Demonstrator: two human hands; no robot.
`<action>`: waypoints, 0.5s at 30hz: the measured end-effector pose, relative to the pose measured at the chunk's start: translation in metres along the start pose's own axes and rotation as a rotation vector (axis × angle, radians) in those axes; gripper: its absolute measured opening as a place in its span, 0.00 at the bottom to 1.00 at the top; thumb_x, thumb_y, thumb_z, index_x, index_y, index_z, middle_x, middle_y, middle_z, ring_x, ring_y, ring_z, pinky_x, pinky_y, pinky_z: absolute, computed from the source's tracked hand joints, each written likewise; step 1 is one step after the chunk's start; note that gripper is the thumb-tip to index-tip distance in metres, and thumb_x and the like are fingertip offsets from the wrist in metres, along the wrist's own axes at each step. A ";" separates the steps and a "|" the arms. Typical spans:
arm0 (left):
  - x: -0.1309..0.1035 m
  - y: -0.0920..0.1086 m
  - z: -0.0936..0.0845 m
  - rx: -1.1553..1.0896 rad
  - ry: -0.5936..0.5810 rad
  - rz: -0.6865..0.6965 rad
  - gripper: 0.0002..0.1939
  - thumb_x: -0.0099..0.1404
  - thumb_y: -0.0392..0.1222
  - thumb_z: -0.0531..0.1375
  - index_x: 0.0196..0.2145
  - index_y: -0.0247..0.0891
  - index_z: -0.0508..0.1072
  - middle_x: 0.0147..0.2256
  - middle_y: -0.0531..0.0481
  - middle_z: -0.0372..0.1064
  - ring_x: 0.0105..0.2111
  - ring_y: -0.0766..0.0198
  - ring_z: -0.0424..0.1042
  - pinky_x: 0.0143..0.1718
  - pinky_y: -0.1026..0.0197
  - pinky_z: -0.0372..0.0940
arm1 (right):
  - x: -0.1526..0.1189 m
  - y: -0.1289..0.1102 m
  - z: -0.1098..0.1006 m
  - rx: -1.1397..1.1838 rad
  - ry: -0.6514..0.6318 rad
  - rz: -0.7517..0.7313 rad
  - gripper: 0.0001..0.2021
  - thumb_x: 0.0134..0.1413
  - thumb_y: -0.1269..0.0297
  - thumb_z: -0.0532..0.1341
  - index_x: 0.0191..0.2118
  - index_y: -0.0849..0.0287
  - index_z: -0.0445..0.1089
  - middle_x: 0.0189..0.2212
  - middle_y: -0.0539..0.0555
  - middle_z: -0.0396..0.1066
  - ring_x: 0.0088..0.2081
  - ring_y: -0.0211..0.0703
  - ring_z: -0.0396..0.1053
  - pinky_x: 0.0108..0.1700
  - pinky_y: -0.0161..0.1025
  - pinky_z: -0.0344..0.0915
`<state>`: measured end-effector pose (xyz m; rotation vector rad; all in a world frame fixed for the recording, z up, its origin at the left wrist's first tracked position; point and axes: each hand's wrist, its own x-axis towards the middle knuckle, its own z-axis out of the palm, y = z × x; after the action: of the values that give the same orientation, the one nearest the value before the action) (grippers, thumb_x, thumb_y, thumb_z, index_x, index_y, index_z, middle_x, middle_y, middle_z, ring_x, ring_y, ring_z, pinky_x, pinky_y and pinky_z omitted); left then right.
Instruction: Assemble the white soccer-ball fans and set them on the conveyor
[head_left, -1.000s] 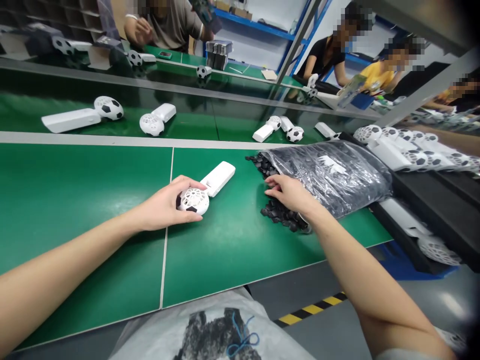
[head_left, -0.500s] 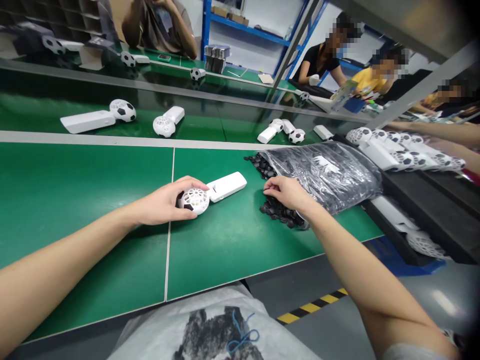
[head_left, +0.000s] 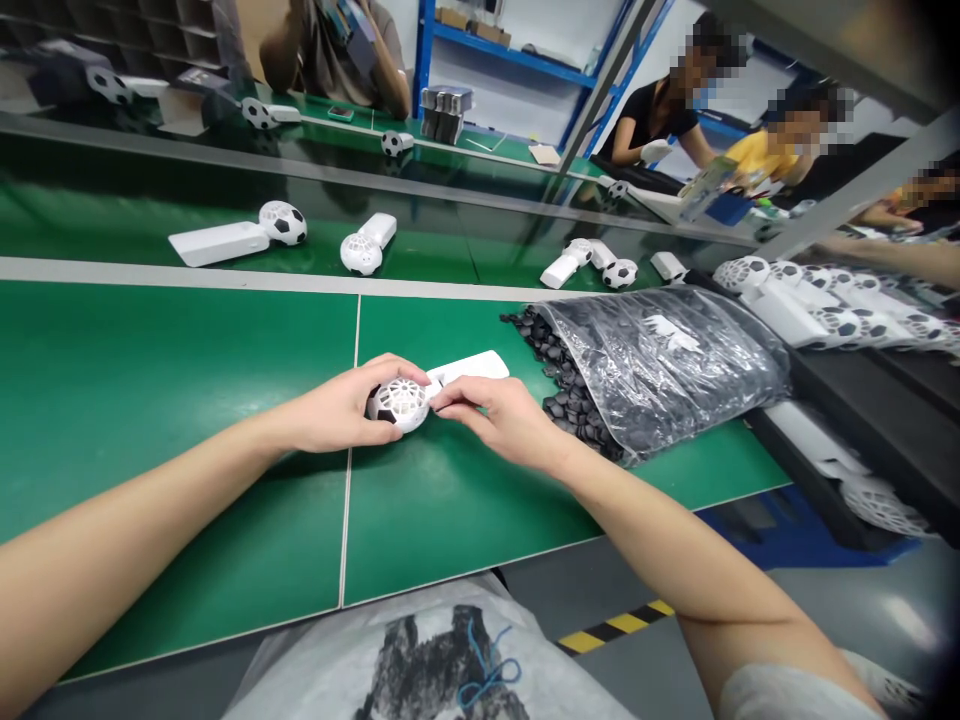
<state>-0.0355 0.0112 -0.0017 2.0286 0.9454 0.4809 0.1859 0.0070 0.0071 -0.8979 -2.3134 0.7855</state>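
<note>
Bracing football-pattern fan: L hand, fingers clamped on its head. R hand: fingers together by neck, contents unclear. Rec. firm L hold, light R touch.

The bag lies on the table, right of the handheld fan

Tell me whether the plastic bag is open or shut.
Open: black pieces spill from the left end of the plastic bag onto the green tabletop.
</note>
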 end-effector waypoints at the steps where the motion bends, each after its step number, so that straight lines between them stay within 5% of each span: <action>1: 0.000 0.001 0.002 0.017 0.026 -0.014 0.24 0.53 0.39 0.59 0.49 0.44 0.62 0.49 0.49 0.58 0.45 0.60 0.64 0.44 0.59 0.62 | 0.001 0.001 0.001 0.025 0.010 -0.018 0.04 0.54 0.71 0.60 0.32 0.56 0.71 0.32 0.49 0.73 0.37 0.40 0.69 0.42 0.37 0.63; 8: 0.004 0.005 0.016 0.067 0.187 -0.077 0.22 0.50 0.48 0.62 0.43 0.41 0.65 0.44 0.49 0.62 0.44 0.57 0.64 0.46 0.55 0.60 | 0.007 0.007 0.011 0.043 -0.013 -0.007 0.03 0.51 0.70 0.63 0.29 0.56 0.72 0.29 0.49 0.73 0.34 0.40 0.68 0.40 0.38 0.63; 15: 0.006 0.009 0.023 0.075 0.244 -0.050 0.15 0.52 0.40 0.58 0.39 0.40 0.64 0.41 0.49 0.61 0.42 0.59 0.64 0.44 0.56 0.61 | 0.014 0.013 0.012 0.090 -0.026 0.069 0.06 0.47 0.70 0.65 0.24 0.58 0.68 0.25 0.47 0.68 0.29 0.37 0.65 0.34 0.34 0.60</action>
<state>-0.0133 0.0004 -0.0076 2.0390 1.1736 0.6863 0.1741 0.0212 -0.0064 -0.9367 -2.2600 0.9283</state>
